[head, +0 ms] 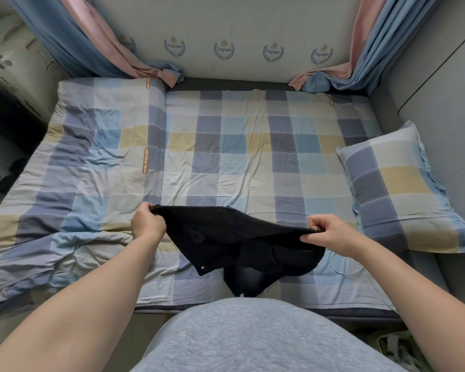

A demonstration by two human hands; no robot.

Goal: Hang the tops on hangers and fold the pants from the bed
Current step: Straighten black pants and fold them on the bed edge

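The black garment (234, 237) is stretched between my two hands over the near edge of the bed (239, 146), its lower part sagging onto the checked sheet. I judge this to be the sorting step: holding it up by one edge to see what it is and which way it lies. From here I cannot tell top from pants, though a pale snap (202, 267) shows on a lower corner. On the left lies the rumpled duvet (78, 157). Just beside it my left hand (147, 224) is raised, forearm reaching forward, fingers curled over and pinching the garment's left end. The cloth dips in the middle. My right hand (330, 233) sits a little lower, thumb and fingertips pinching the right end, wrist turned inward. Below it a white cable (345, 269) loops on the sheet, and the pillow (397, 189) rests further right. Next, I think, it must be laid flat on the open sheet for folding, or taken to a hanger; I see none here.
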